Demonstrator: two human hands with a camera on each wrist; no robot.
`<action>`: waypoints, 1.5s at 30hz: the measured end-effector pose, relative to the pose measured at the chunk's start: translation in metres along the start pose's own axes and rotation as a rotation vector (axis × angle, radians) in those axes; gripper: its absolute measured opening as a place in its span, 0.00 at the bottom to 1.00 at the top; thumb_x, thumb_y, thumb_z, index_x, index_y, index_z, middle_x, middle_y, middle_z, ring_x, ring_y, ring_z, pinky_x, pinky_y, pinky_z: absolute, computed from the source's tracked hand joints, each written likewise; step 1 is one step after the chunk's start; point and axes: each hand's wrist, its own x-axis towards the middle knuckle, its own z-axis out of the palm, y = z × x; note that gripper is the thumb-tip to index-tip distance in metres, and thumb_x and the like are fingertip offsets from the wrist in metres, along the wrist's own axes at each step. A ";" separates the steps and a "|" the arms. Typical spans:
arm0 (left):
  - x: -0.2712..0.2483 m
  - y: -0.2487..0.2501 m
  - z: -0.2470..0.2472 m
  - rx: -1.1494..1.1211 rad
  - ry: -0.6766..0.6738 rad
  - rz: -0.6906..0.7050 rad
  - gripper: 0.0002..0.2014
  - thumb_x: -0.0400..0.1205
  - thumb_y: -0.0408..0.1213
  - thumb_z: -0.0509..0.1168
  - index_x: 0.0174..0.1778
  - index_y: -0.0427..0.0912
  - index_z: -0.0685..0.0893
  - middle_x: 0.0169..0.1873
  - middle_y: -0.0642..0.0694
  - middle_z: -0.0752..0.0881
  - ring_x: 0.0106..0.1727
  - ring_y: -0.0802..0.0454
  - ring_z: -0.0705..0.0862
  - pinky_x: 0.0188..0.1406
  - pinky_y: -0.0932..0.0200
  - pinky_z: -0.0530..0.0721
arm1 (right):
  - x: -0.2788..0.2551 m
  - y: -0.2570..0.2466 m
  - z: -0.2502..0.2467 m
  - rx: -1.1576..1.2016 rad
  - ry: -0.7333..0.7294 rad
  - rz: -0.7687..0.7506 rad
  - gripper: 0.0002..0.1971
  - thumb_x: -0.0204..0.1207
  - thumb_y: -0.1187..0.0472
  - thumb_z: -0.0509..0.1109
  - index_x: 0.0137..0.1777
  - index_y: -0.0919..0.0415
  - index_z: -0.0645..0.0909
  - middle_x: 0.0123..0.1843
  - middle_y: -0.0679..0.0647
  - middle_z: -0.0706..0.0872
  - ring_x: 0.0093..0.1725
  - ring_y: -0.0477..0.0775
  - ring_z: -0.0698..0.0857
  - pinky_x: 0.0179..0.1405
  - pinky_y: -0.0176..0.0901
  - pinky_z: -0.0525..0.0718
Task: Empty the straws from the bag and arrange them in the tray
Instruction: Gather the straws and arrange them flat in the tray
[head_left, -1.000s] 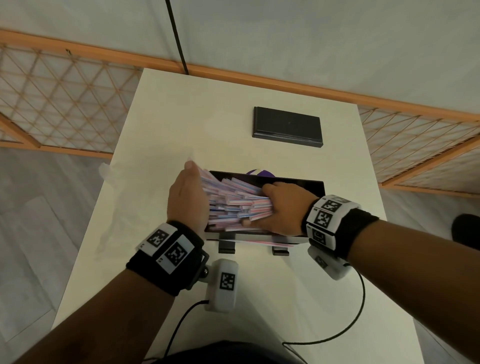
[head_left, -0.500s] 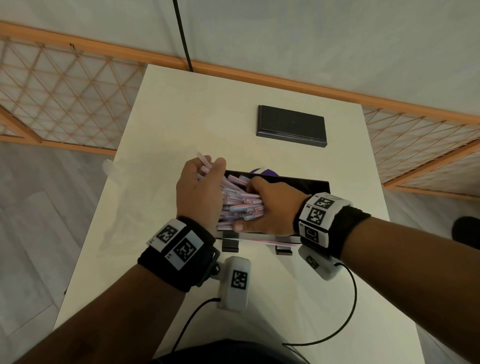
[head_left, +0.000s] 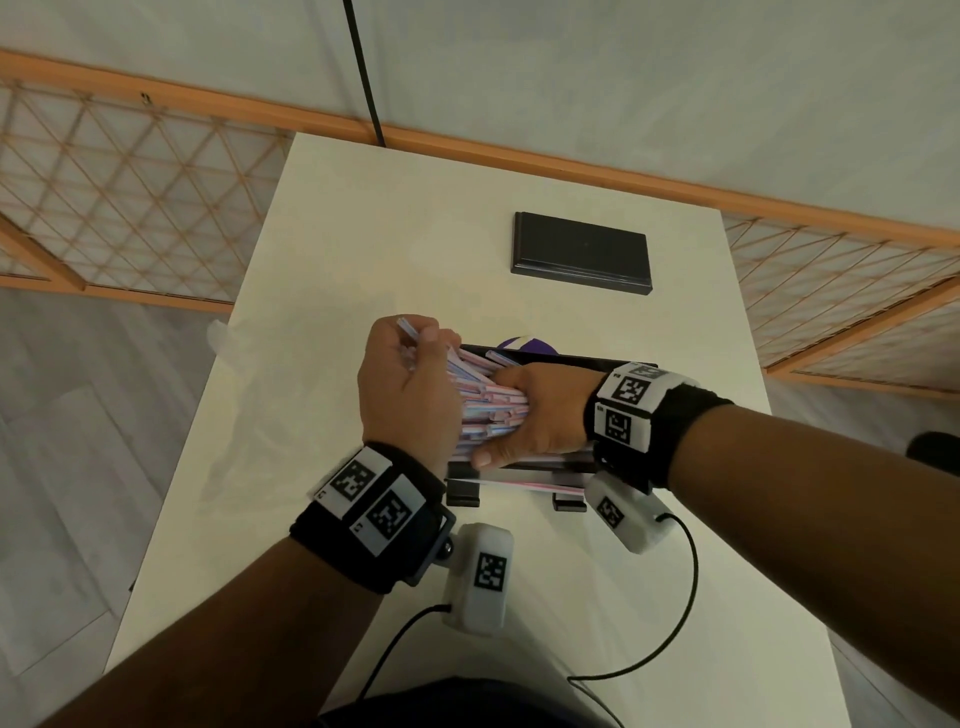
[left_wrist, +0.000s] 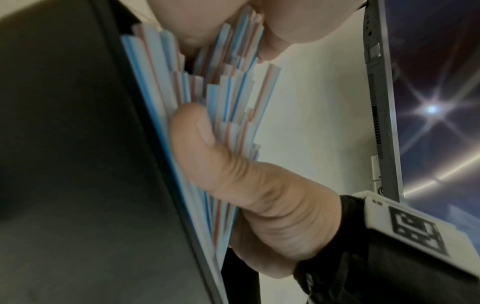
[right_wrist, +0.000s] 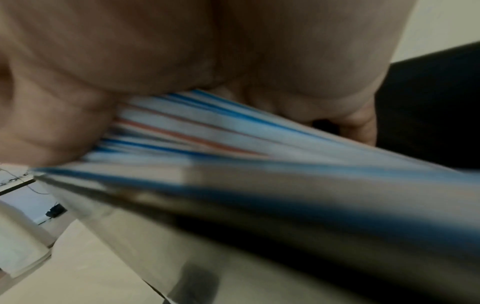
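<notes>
A bundle of blue- and red-striped straws (head_left: 485, 400) lies over the black tray (head_left: 576, 359) at the table's middle. My left hand (head_left: 415, 364) curls round the bundle's left ends, and a few straws poke out above its fingers. My right hand (head_left: 540, 413) grips the bundle from the right, thumb along the near side. In the left wrist view the straws (left_wrist: 228, 92) fan out beside the tray wall (left_wrist: 64, 144) with the right thumb pressed on them. The right wrist view shows the straws (right_wrist: 207, 127) blurred under my palm. One straw (head_left: 524, 486) lies along the tray's front edge.
A clear plastic bag (head_left: 228, 358) lies on the white table (head_left: 395, 234) left of the tray. A flat black box (head_left: 582, 252) sits at the back. Something purple (head_left: 524, 344) peeks out behind the tray. Wooden lattice railings flank the table on both sides.
My hands have drawn closer together, squeezing the bundle shorter. The left hand went from flat against the straw ends to curled over them.
</notes>
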 end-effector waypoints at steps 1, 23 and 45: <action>-0.001 0.002 0.001 0.005 0.007 0.003 0.07 0.88 0.35 0.59 0.45 0.50 0.77 0.40 0.48 0.90 0.38 0.60 0.89 0.44 0.58 0.87 | -0.001 -0.001 -0.001 0.010 -0.008 0.006 0.34 0.48 0.26 0.79 0.53 0.40 0.82 0.49 0.39 0.89 0.49 0.44 0.86 0.63 0.49 0.83; -0.005 0.002 -0.004 0.024 -0.146 -0.350 0.37 0.69 0.70 0.59 0.63 0.45 0.80 0.51 0.49 0.89 0.54 0.48 0.89 0.67 0.38 0.84 | -0.076 0.047 0.017 -0.221 0.321 0.050 0.37 0.55 0.24 0.68 0.58 0.49 0.78 0.53 0.47 0.82 0.52 0.52 0.83 0.54 0.46 0.83; -0.002 -0.014 0.001 0.348 -0.141 -0.297 0.29 0.82 0.65 0.63 0.66 0.44 0.70 0.47 0.59 0.81 0.49 0.58 0.83 0.58 0.52 0.79 | -0.061 0.035 0.028 -0.253 0.336 0.043 0.44 0.54 0.18 0.57 0.65 0.45 0.74 0.59 0.45 0.79 0.58 0.53 0.79 0.62 0.55 0.81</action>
